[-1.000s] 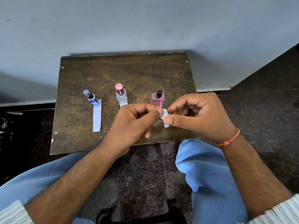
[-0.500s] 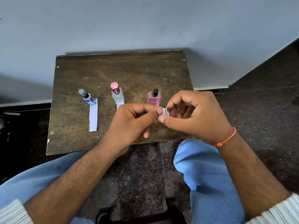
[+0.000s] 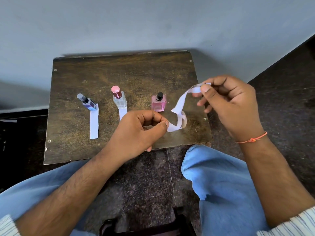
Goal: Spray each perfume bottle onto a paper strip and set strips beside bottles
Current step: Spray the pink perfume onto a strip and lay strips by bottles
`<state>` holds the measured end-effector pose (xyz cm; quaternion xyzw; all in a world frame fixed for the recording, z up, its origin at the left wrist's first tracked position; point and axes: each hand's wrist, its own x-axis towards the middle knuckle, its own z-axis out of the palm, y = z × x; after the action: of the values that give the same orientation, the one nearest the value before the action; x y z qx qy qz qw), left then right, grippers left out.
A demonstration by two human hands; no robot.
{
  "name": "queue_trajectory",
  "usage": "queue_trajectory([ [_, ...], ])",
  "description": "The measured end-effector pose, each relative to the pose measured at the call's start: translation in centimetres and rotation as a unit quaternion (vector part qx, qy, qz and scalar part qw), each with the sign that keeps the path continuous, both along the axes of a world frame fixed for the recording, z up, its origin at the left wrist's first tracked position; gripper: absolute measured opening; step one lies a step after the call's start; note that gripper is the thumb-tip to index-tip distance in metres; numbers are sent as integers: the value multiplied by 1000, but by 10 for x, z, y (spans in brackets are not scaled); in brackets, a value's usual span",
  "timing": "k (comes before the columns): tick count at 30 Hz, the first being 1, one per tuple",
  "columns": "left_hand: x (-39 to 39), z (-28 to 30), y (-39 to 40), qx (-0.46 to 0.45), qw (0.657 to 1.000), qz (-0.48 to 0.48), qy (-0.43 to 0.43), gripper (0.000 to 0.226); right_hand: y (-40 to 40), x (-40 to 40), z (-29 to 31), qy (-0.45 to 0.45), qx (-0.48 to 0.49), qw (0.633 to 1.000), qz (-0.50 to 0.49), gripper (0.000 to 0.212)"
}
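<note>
Three perfume bottles stand in a row on a dark wooden table (image 3: 85,150): a blue one (image 3: 88,102) at the left, a clear one with a pink cap (image 3: 119,97) in the middle, a pink one with a black nozzle (image 3: 158,103) at the right. A flat white strip (image 3: 94,123) lies in front of the blue bottle. Another strip (image 3: 122,112) lies before the clear bottle, partly under my left hand. A curled white strip (image 3: 180,106) hangs between my hands: my left hand (image 3: 138,132) pinches its lower end, my right hand (image 3: 228,106) its upper end.
The table stands against a pale wall. Dark stone floor lies around it, and my knees in blue jeans are below its front edge. Something small and pink (image 3: 195,94) shows behind my right fingers. A dark object (image 3: 144,225) sits on the floor between my legs.
My hands were together at the folded strip; they have drawn apart, the right hand going up and right, and the strip has unrolled into a curl between them.
</note>
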<state>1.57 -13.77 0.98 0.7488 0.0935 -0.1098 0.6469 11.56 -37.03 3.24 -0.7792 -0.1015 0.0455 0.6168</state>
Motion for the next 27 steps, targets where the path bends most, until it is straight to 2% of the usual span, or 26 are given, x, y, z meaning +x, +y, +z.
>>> queue_trajectory([
  [4, -1, -1, -5, -6, 1000, -11, 21, 14, -1, 5, 0, 10, 9, 999, -49, 6],
  [10, -2, 4, -7, -97, 991, 29, 85, 20, 0, 9, 2, 47, 59, 990, -120, 6],
  [15, -9, 4, -14, -165, 976, 47, 135, 15, 4, 11, 4, 73, 104, 981, -145, 7],
  [18, -15, 5, -21, -252, 948, 91, 175, 14, 7, 12, 3, 81, 115, 978, -154, 6],
  [22, -22, 9, -32, -403, 876, 151, 219, 11, 9, 14, -1, 79, 103, 975, -181, 6],
  [24, -24, 11, -36, -442, 852, 167, 228, 11, 7, 15, -4, 76, 97, 972, -199, 6],
  [27, -23, 12, -41, -462, 837, 177, 233, 9, 2, 18, -7, 73, 90, 969, -216, 3],
])
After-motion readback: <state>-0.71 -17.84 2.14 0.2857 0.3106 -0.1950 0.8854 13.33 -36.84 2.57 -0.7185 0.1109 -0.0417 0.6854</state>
